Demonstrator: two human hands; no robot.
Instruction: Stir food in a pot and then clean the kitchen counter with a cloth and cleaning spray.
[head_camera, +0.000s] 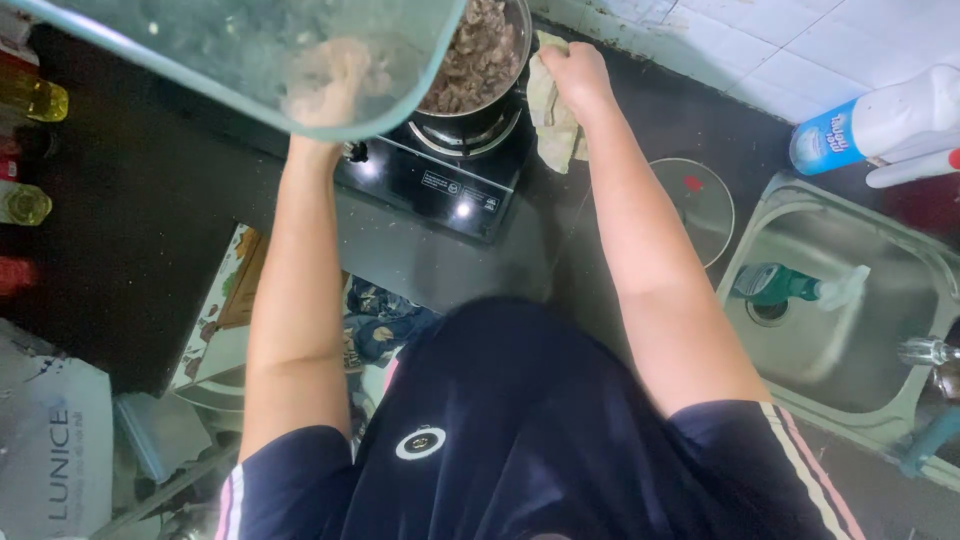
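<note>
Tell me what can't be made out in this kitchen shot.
Head view:
- Left hand: blurred behind the glass container; its grip is unclear.
- Pot: top cut off by the frame edge, left side covered by the container.
- Cloth under the right hand: what it covers is hidden.
- Sink bottle: too blurred to identify.

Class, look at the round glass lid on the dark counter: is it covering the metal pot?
No: the round glass lid lies flat on the dark counter, apart from the uncovered metal pot.

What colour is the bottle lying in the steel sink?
Green, with a pale spray head; the head view shows it.
</note>
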